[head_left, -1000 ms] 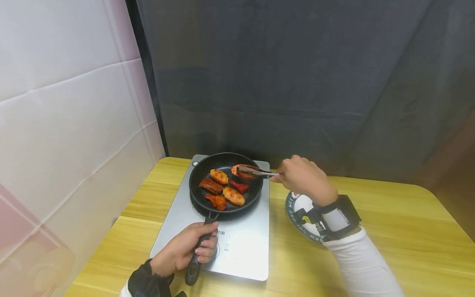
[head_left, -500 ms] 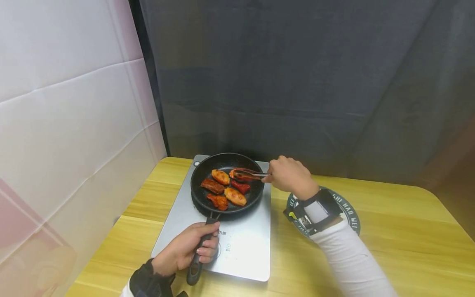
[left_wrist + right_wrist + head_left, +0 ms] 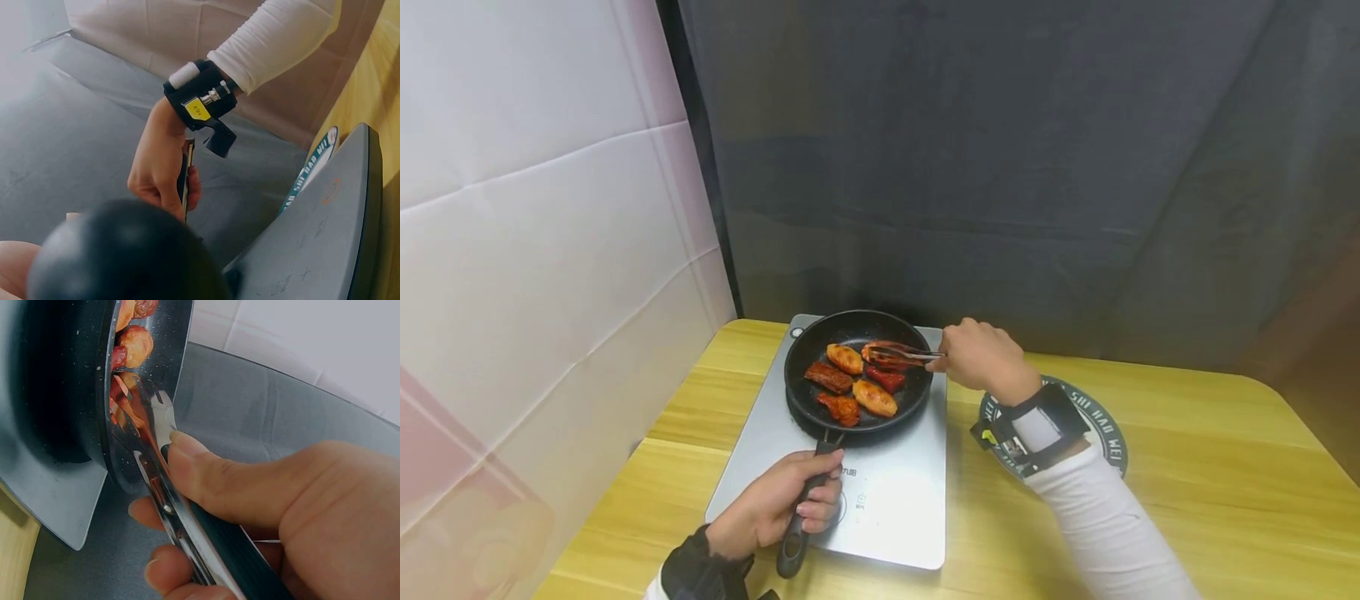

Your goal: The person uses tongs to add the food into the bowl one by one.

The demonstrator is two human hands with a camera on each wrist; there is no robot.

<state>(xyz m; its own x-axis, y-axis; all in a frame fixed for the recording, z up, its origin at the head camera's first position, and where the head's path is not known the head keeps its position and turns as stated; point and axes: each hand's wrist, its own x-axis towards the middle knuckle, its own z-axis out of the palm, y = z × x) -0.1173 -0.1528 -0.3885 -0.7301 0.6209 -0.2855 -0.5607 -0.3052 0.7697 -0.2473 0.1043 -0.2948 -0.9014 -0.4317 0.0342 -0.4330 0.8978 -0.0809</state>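
Observation:
My left hand (image 3: 786, 496) grips the black handle (image 3: 792, 546) of a frying pan (image 3: 908, 402), fingers curled round it. In the pan lie several browned pieces of food, among them two golden oval ones (image 3: 875, 398), a dark slab (image 3: 830, 377) and a small red piece (image 3: 887, 380). My right hand (image 3: 981, 354) holds metal tongs (image 3: 912, 353) from the right side. Their tips lie over an orange-red piece (image 3: 880, 345) at the pan's back right. Up close in the right wrist view, thumb and fingers squeeze the tongs' dark-sided arms (image 3: 187, 509).
Under the pan is a silver induction cooktop (image 3: 895, 521) on a wooden table (image 3: 1210, 500). A plate (image 3: 1108, 437) with a dark lettered rim stands to the right, partly covered by my right forearm. Grey cloth (image 3: 1000, 167) hangs behind, a pale wall (image 3: 550, 275) at left.
My right hand and the tongs have shifted left, further over the pan, with the orange-red piece moving slightly left too. More of the plate's right side shows. My left hand keeps its hold.

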